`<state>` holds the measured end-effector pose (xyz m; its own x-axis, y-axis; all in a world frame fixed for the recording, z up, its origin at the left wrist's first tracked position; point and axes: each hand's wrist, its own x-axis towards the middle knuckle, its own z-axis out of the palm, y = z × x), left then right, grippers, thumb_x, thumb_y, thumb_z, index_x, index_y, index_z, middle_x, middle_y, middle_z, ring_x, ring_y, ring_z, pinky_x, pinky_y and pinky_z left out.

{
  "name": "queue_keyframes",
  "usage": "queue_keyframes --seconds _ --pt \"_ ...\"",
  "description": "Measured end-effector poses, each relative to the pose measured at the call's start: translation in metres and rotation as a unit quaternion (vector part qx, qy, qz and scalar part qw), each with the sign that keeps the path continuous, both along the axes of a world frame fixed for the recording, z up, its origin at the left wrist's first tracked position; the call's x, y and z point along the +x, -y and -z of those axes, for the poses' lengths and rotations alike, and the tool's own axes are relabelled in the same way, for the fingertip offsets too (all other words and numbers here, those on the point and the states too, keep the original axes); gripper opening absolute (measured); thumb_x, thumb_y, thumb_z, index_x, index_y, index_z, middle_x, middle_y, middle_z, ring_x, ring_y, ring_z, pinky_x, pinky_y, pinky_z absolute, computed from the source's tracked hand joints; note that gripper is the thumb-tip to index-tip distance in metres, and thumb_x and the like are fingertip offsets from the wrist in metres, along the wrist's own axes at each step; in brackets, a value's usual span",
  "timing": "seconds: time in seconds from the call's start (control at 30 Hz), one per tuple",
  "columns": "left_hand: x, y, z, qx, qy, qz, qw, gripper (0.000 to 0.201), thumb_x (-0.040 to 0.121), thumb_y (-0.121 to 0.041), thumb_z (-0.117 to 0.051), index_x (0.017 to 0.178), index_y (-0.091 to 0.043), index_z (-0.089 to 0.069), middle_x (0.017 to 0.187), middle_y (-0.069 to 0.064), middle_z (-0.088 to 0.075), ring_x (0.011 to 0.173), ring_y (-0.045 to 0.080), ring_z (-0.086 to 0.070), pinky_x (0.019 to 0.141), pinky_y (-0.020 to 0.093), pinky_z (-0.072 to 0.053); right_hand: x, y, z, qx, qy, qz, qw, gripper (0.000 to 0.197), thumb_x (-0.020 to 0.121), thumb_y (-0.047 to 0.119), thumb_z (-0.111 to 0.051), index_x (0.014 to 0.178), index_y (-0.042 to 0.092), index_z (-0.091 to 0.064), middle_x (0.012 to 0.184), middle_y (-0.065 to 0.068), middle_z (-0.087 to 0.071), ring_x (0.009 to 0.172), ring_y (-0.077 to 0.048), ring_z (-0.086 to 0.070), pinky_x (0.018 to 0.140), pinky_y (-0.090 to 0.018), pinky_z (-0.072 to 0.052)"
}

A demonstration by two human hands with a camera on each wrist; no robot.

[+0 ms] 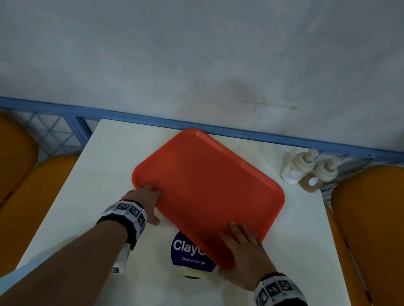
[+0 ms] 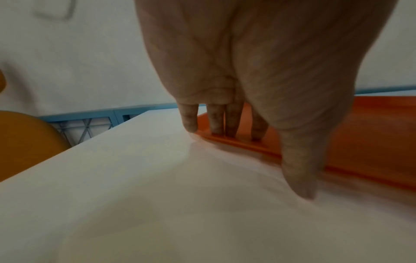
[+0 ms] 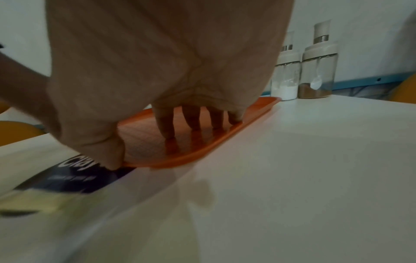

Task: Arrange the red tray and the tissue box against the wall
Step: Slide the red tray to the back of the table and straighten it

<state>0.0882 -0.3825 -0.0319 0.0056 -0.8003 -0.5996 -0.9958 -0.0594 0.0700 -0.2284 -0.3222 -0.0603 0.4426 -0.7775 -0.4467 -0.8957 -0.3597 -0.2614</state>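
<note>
Item: red tray (image 1: pixel 207 193); lies flat on the white table (image 1: pixel 95 172), skewed, its far corner just short of the blue rail (image 1: pixel 245 135) at the foot of the wall (image 1: pixel 206 36); not yet square to it.

Left hand (image 1: pixel 145 201): fingers (image 2: pixel 216 122) straight and together, pressed down on the tray's rim; thumb (image 2: pixel 299 174) outside the rim, on or just over the table; nothing clamped.

Right hand (image 1: pixel 246 256): fingers (image 3: pixel 166 124) spread flat inside the tray's near corner, thumb (image 3: pixel 108 153) at the rim's outer edge; a push, not a grasp.

Step in hand, by judgement: sliding the tray wallward. Next move calls for turning it so a long edge runs along the rail, keeping clear of the two shaker bottles (image 1: pixel 305 168) forward and to the right of the right hand.

Tissue box: not identified in any view; a round dark label (image 1: pixel 190 250) lies partly under the tray, just left of the right hand.

Views compared: head alone shows the skew and the gap to the rail; the right wrist alone shows the bottles' contents, white powder and brown; the left wrist shows the fingertips' contact with the rim.
</note>
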Motion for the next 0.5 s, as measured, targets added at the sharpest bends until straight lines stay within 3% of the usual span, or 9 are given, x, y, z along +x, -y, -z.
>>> queue_keyframes --seconds 0.1,0.2,0.37,0.5 --pt "-0.003 -0.013 0.005 -0.031 0.025 0.006 0.999 0.068 0.080 -0.048 -0.065 0.139 -0.027 -0.040 0.136 0.004 -0.046 0.121 0.028 -0.051 0.104 0.047 -0.045 -0.012 0.024 -0.002 -0.013 -0.007 -0.008 1.000 0.082 0.073 0.056 -0.053 0.145 0.036 -0.019 0.159 0.003 -0.006 0.144 -0.025 0.000 0.117 -0.046 -0.005" --pt "-0.014 -0.026 0.011 -0.026 0.006 0.000 1.000 0.057 0.085 -0.042 -0.062 0.135 -0.025 -0.042 0.133 0.006 -0.046 0.115 0.029 -0.055 0.096 0.048 -0.051 -0.019 0.049 -0.006 -0.033 -0.004 0.011 0.999 0.068 0.083 0.037 -0.054 0.145 0.031 -0.026 0.158 0.004 -0.014 0.143 -0.021 -0.009 0.118 -0.041 -0.012" --pt "-0.024 -0.030 0.017 -0.019 -0.018 -0.006 1.000 0.052 0.086 -0.035 -0.065 0.132 -0.022 -0.045 0.130 0.005 -0.048 0.113 0.030 -0.058 0.097 0.047 -0.052 -0.026 0.068 -0.006 -0.032 0.003 0.020 0.999 0.057 0.089 0.035 -0.052 0.142 0.030 -0.031 0.157 0.006 -0.018 0.141 -0.020 -0.015 0.116 -0.039 -0.018" --pt "-0.022 -0.015 0.013 -0.028 -0.032 -0.015 0.999 0.049 0.086 -0.030 -0.066 0.132 -0.022 -0.050 0.126 0.004 -0.049 0.114 0.029 -0.057 0.099 0.045 -0.050 -0.030 0.070 0.003 -0.042 -0.012 0.038 0.998 0.052 0.095 0.035 -0.046 0.143 0.034 -0.027 0.157 0.007 -0.018 0.142 -0.023 -0.015 0.114 -0.042 -0.023"
